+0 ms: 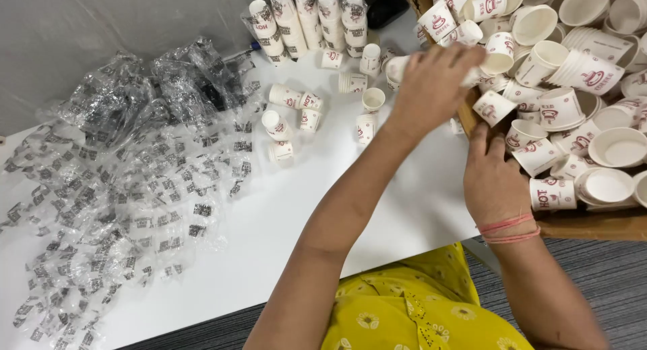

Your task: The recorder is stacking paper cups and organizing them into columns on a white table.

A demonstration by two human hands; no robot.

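cups box (593, 223) at table's right edge, right of both hands | your left hand (431, 87) grips small paper cup (397, 68) | your right hand (495, 185) half open, nearer, touching box cups, holding nothing

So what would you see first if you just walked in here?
Probably the box on the right, heaped with small white paper cups with red print, with both hands in it: the left hand at the near edge, the right hand lower down. Next, the big spread of empty clear wrappers across the left of the white table. Wrapped cup stacks stand at the back.
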